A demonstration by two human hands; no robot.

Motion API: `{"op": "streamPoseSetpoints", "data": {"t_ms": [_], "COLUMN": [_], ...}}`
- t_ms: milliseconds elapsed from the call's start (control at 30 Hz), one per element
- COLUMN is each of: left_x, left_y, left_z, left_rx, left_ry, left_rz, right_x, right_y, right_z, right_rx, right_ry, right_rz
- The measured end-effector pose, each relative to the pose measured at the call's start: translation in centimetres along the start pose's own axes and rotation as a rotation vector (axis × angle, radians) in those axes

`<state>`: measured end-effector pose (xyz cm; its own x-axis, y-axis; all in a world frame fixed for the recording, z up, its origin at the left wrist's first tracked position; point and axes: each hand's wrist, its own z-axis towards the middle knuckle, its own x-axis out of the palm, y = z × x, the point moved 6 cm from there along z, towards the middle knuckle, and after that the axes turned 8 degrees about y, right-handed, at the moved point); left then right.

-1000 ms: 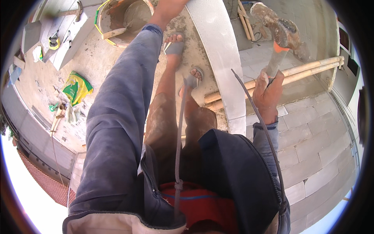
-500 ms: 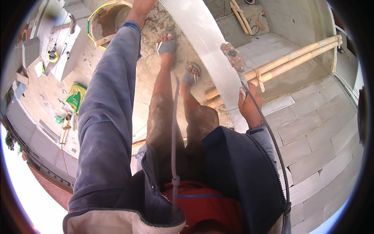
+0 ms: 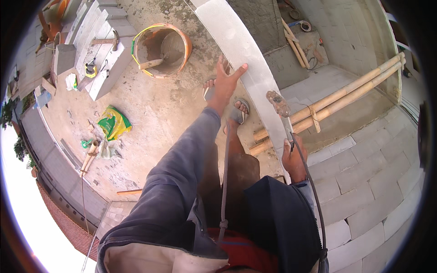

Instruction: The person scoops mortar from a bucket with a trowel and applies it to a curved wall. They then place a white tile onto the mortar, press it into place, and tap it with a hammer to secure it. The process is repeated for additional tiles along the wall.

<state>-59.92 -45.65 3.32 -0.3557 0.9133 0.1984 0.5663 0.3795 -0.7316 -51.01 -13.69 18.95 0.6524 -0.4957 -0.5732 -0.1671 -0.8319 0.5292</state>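
Note:
My left hand is at the near-side edge of a long pale block wall, fingers apart, the thumb reaching onto its top. My right hand is closed around the handle of a mortar-crusted hand tool with a rounded brown head. The tool lies over the wall's top, at its right edge; its exact kind is hard to tell. Left of the wall, an orange-rimmed bucket holds wet grey mortar, and a wooden-handled tool rests inside it.
Bamboo poles run along the right side. Stacked pale blocks stand at the upper left, with a hammer and a yellow tape measure on them. A green-yellow bag lies on the floor. Cords hang before me.
My left hand has come from beside the bucket to the wall's edge. My right hand still holds the tool over the wall. The view has shifted, showing more of the floor at left.

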Motion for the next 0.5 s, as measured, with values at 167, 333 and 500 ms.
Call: {"op": "streamPoseSetpoints", "data": {"t_ms": [167, 333, 500], "left_x": [3.5, 4.3, 4.1], "left_y": [-0.4, 0.7, 0.7], "left_z": [-2.7, -2.9, -3.1], "left_rx": [0.093, 0.082, 0.131], "left_ry": [0.103, 0.107, 0.049], "left_rz": [-0.013, -0.039, 0.033], "right_x": [-0.7, -5.0, -4.5], "right_y": [3.1, 12.8, 15.9], "right_z": [3.4, 11.2, 18.4], "right_rx": [-0.117, -0.406, -0.495], "right_ry": [-0.066, -0.193, -0.179], "right_rz": [0.043, 0.030, -0.110]}}
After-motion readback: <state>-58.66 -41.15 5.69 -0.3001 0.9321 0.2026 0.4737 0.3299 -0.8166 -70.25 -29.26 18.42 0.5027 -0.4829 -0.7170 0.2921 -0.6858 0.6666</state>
